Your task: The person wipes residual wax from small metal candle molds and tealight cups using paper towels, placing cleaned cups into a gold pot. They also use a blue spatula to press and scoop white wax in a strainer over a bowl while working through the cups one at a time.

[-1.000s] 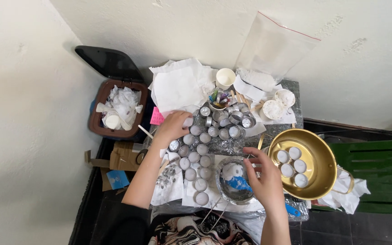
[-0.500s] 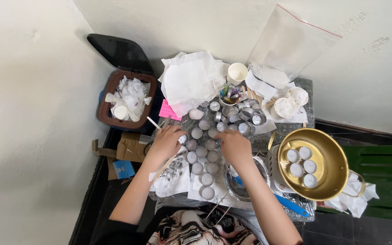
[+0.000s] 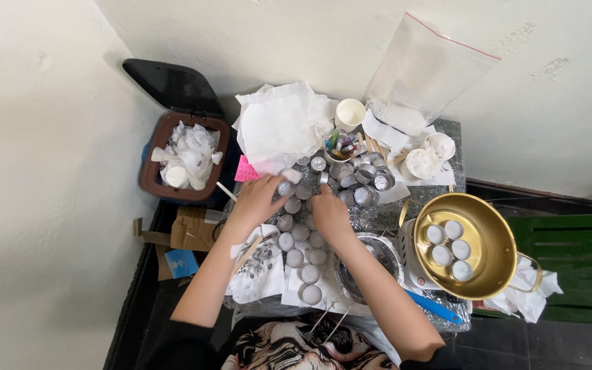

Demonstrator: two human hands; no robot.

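Tealight cup (image 3: 285, 188) pinched in left hand (image 3: 258, 200), right hand (image 3: 328, 211) resting on cups (image 3: 301, 233) mid-tabletop (image 3: 385, 218); thin foil, light, dents easily, grip by rim.

The left hand (image 3: 258, 199) covers all but the rim of one cup (image 3: 285, 188), so its grip cannot be judged. The right hand (image 3: 329, 212) hides whatever lies beneath it. Both elbows leave the bottom edge. The jar's (image 3: 342, 145) contents are too small to identify.
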